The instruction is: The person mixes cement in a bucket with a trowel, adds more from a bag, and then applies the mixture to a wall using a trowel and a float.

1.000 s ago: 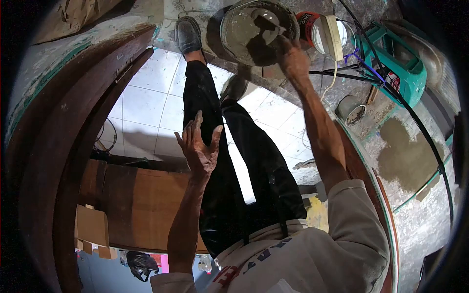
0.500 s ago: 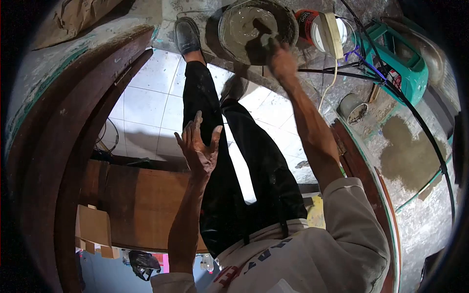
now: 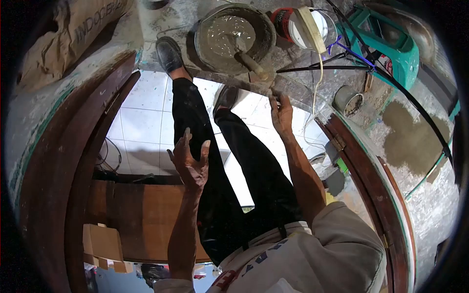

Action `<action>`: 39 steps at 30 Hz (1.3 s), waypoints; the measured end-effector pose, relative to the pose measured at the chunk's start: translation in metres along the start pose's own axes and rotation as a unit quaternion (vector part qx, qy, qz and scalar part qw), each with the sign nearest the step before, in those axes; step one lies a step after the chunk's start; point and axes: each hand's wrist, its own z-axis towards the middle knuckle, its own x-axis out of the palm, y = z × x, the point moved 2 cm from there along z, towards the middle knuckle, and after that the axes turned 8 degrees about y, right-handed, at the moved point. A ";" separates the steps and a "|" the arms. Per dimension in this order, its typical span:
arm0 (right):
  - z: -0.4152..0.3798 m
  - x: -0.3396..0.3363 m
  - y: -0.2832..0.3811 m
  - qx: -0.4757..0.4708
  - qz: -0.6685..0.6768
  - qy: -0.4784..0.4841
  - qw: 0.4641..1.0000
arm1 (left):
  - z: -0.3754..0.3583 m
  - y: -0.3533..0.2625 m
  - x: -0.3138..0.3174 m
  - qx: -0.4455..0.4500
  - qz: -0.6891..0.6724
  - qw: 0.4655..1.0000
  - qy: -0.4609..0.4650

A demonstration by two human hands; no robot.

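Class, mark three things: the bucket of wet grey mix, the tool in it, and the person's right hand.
Bucket (image 3: 265,38): head view, inner wall.
Tool (image 3: 252,65): head view, handle.
Right hand (image 3: 282,115): head view, middle of the hand.

Lit unevenly: near blown out on white floor tiles (image 3: 146,124), shadowed along their lower part, crushed on black trousers (image 3: 259,171). Glinting off wet mix (image 3: 222,34). Fisheye-warped, black at corners. Mostly sharp.

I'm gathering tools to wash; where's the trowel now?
In the head view, the trowel leans in the bucket of wet mortar at top centre, left of the red-and-white pail; its handle slants over the rim toward the right hand.
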 end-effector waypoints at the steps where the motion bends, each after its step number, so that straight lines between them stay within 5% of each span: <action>1: 0.007 0.002 -0.079 -0.003 0.034 0.011 0.999 | 0.004 -0.004 -0.002 -0.007 0.036 0.999 0.014; 2: 0.014 0.005 -0.125 0.101 0.003 0.038 0.994 | 0.003 -0.004 -0.003 -0.003 0.084 0.996 0.020; 6: 0.064 0.041 -0.211 0.086 -0.146 0.033 0.985 | 0.003 0.004 -0.003 -0.001 0.006 1.000 0.030; 8: 0.095 0.057 -0.222 -0.104 -0.216 -0.131 0.962 | 0.004 0.004 -0.005 -0.002 0.037 0.997 0.061; 9: 0.103 0.060 -0.217 -0.096 -0.206 -0.137 0.964 | 0.007 0.001 -0.008 -0.014 0.063 0.994 0.084; 13: 0.132 0.069 -0.180 0.084 -0.212 -0.101 0.968 | 0.034 0.002 -0.009 0.003 0.034 0.991 0.133; 15: 0.140 0.070 -0.179 0.133 -0.232 -0.093 0.959 | 0.080 -0.014 -0.004 0.011 0.052 0.991 0.121; 18: 0.139 0.078 -0.176 0.088 -0.226 -0.169 0.955 | 0.170 -0.053 0.009 0.165 0.092 0.982 0.019; 21: 0.136 0.064 -0.161 0.165 -0.201 -0.133 0.956 | 0.254 -0.098 0.032 0.239 0.138 0.959 -0.070; 24: 0.132 0.058 -0.165 0.152 -0.185 -0.149 0.959 | 0.313 -0.110 0.061 0.212 0.121 0.968 -0.056; 26: 0.140 0.088 -0.242 -0.138 -0.152 -0.305 0.930 | 0.337 -0.087 0.077 0.155 0.122 0.979 -0.051; 27: 0.150 0.113 -0.305 -0.304 -0.150 -0.299 0.892 | 0.329 -0.096 0.075 0.106 0.097 0.989 -0.028; 28: 0.129 0.096 -0.260 -0.153 -0.059 -0.252 0.954 | 0.317 -0.104 0.074 0.100 0.015 0.995 -0.025; 29: 0.123 0.099 -0.272 -0.039 0.163 -0.082 0.982 | 0.311 -0.110 0.070 0.116 -0.011 0.993 -0.021; 30: 0.105 0.096 -0.271 -0.162 0.333 -0.019 0.929 | 0.317 -0.094 0.069 0.127 -0.050 0.991 -0.011; 31: 0.086 0.089 -0.260 -0.137 0.375 0.034 0.916 | 0.298 -0.109 0.063 0.148 -0.066 0.987 -0.010; 32: 0.060 0.087 -0.251 -0.026 0.404 0.023 0.914 | 0.277 -0.126 0.060 0.079 -0.127 0.989 0.001; 34: 0.012 0.060 -0.228 0.014 0.342 0.048 0.938 | 0.261 -0.124 0.058 0.019 -0.195 0.979 0.048; 35: -0.009 0.057 -0.237 -0.038 0.312 0.069 0.947 | 0.253 -0.124 0.062 0.056 -0.200 0.976 0.061; 38: -0.080 0.023 -0.220 0.151 0.215 0.117 0.958 | 0.226 -0.137 0.074 0.094 -0.123 0.979 0.136; 39: -0.110 0.018 -0.223 0.141 0.266 0.083 0.950 | 0.224 -0.135 0.087 0.145 -0.131 0.974 0.118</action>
